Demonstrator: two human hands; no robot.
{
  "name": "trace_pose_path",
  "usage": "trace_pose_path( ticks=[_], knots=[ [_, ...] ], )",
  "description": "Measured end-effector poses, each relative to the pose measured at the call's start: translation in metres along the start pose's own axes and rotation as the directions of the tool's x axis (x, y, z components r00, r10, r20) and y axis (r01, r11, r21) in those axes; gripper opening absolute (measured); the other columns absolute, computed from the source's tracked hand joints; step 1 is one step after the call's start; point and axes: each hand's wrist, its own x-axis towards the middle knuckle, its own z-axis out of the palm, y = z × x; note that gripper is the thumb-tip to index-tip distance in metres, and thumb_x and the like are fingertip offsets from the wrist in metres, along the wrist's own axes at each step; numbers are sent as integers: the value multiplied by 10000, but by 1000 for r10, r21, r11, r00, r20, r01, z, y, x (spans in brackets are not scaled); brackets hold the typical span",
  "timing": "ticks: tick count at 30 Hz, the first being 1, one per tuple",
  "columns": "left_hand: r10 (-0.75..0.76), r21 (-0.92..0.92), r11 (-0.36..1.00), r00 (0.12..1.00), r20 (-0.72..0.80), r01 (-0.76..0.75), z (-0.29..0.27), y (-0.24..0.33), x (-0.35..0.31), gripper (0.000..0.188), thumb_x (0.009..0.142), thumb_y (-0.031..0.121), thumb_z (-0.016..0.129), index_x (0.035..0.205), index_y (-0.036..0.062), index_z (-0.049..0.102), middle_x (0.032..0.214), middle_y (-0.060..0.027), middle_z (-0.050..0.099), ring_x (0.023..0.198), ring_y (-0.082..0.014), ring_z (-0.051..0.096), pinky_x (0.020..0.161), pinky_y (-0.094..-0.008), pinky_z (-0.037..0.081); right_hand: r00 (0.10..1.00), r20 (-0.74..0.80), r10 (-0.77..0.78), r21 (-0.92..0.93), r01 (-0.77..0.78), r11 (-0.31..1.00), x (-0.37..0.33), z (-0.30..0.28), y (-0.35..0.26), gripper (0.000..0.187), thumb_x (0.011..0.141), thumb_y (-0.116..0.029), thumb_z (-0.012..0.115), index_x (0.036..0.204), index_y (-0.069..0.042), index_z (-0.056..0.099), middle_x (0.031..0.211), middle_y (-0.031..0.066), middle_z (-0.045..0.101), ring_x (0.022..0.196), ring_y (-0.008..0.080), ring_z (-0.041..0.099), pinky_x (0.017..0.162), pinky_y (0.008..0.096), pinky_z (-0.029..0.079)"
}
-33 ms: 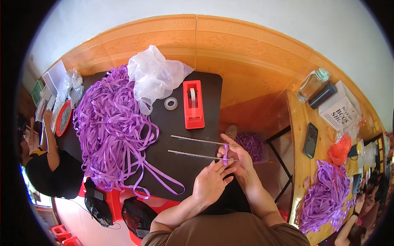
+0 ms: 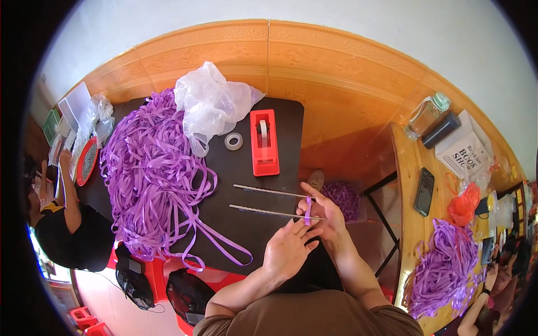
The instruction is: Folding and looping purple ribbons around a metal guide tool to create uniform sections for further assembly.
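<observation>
A short strip of purple ribbon (image 2: 307, 211) spans two thin metal rods, the upper rod (image 2: 266, 190) and the lower rod (image 2: 258, 212). Both rods have twisted left parts over the dark table and reach past its right edge toward me. My right hand (image 2: 332, 220) is palm up at their near ends, its digits spread behind and beside the ribbon. Just below, my left hand (image 2: 287, 250) is also palm up, fingers apart, with fingertips close to the ribbon's lower end. Whether the fingertips pinch the ribbon is hard to see.
Left of the rods, a large heap of purple ribbon (image 2: 151, 173) covers the dark table (image 2: 230, 176). Behind are a white plastic bag (image 2: 210, 103), a tape roll (image 2: 233, 141) and a red tape dispenser (image 2: 259, 162). A wooden table (image 2: 406, 173) at right holds more ribbon (image 2: 445, 269) and a phone (image 2: 425, 191).
</observation>
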Motion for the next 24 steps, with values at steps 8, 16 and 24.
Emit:
trace_pose_path(
  ticks=[8,16,24],
  knots=[
    [2,-15,1000,1000,-6,-2,-1,-1,1,552,885,463,475,1228,31,489,1308,-106,466,1196,-262,415,953,-374,314,994,107,35,-43,-31,999,12,-10,-3,477,889,-124,549,1342,-56,416,812,85,540,812,222,545,794,342,477],
    [3,-14,1000,1000,-20,-4,2,-1,0,554,887,464,473,1226,27,490,1290,-108,473,1198,-267,414,951,-376,314,996,-84,11,-249,-31,968,1,1,-13,587,820,13,605,1359,-34,375,867,141,627,826,229,633,725,321,518],
    [9,10,1000,1000,-19,-9,2,-1,1,594,880,471,481,1258,12,465,1303,-108,468,1192,-264,421,950,-372,315,997,-32,65,-348,-72,935,-10,-2,-22,633,793,0,648,1360,-19,366,1000,189,639,881,257,649,737,316,525]
  ],
)
